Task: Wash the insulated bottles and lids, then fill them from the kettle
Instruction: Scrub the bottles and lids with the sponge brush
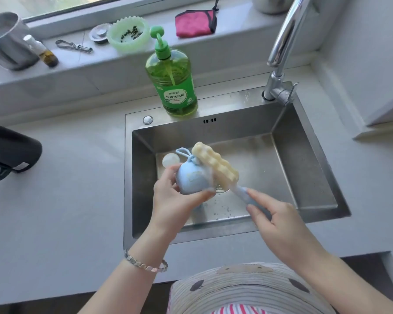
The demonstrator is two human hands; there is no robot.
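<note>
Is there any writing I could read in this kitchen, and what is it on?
"柠檬洗洁精": on the label of the green dish soap bottle, which stands on the sink's back rim.
White brand line above it on the same label: too stylised and blurred to read.
Small print below it: too small to read.
Small bottle on the sill: no readable text.

A single wide-angle view, worn on the person's head, looks forward and steeply down across the counter (55, 200) from its front edge. It faces the window sill (123, 62) along the far edge. The sink (304, 141) lies close below, near mid-frame. The left hand (175, 200) and right hand (279, 220) reach in from the bottom, where the person's own shirt (247, 288) fills the frame. Straight edges bow toward the sides.
</note>
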